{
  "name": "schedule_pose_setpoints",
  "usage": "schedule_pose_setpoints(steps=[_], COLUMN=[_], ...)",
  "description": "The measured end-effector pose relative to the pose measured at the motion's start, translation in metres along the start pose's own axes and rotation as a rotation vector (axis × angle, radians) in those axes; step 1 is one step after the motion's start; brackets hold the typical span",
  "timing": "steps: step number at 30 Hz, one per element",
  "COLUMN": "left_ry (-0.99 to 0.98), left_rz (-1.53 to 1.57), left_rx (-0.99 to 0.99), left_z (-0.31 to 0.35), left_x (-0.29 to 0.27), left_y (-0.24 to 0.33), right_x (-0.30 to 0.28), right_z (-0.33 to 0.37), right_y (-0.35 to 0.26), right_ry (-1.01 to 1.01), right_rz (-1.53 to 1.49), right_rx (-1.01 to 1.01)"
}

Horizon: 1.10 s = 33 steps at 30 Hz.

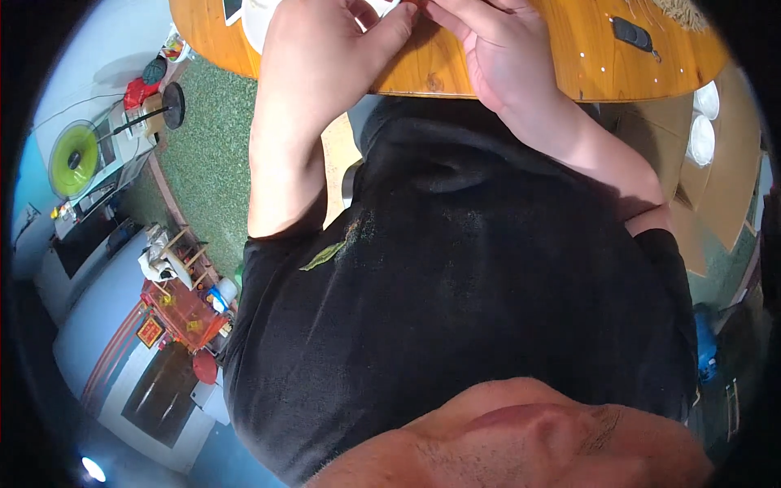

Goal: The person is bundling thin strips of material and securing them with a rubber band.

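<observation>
Both hands meet over the near part of a wooden table [431, 80], at the upper edge of the head view. My left hand [325, 53] has its fingers curled in, thumb toward the other hand. Facing it, my right hand [508, 57] is closed too, its fingertips brought together. A small reddish and white bit shows between the fingertips, too cut off to name. Beside my left hand lies a white plate [254, 26], partly covered by that hand.
On the table's right lie a dark key fob [632, 35], scattered white bits and tan fibres [683, 13]. White bowls [701, 140] sit near cardboard [724, 191] at right. A green-bladed fan [73, 159] and a red table [181, 309] stand at left.
</observation>
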<state>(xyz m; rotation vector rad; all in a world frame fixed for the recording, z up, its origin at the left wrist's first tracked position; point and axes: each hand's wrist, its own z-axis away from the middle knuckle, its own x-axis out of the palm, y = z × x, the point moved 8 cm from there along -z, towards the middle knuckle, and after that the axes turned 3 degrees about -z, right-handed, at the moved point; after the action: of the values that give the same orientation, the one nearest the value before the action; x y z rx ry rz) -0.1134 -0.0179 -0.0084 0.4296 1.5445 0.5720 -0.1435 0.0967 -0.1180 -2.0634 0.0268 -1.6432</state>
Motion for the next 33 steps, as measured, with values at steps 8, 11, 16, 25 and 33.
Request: schedule_pose_setpoints(steps=[8, 11, 16, 25, 33], left_ry=[-0.038, -0.054, -0.078, -0.138, -0.195], left_rz=[0.029, 0.064, 0.075, 0.206, 0.441], left_rx=[-0.086, -0.1, -0.149, -0.149, -0.201], left_z=[-0.001, -0.002, -0.003, -0.005, -0.003], left_x=[-0.001, -0.001, 0.001, 0.015, 0.015], left_y=[-0.004, -0.004, -0.005, -0.024, -0.018], right_x=[0.014, 0.0, -0.003, 0.007, 0.016], right_z=[-0.005, -0.001, -0.001, -0.007, -0.001], right_y=[-0.005, 0.004, 0.003, 0.002, 0.004], right_ry=[-0.011, 0.214, 0.241, 0.047, 0.093], right_rz=[0.124, 0.246, 0.272, 0.228, 0.249], right_rx=[-0.068, 0.103, 0.044, -0.067, 0.102])
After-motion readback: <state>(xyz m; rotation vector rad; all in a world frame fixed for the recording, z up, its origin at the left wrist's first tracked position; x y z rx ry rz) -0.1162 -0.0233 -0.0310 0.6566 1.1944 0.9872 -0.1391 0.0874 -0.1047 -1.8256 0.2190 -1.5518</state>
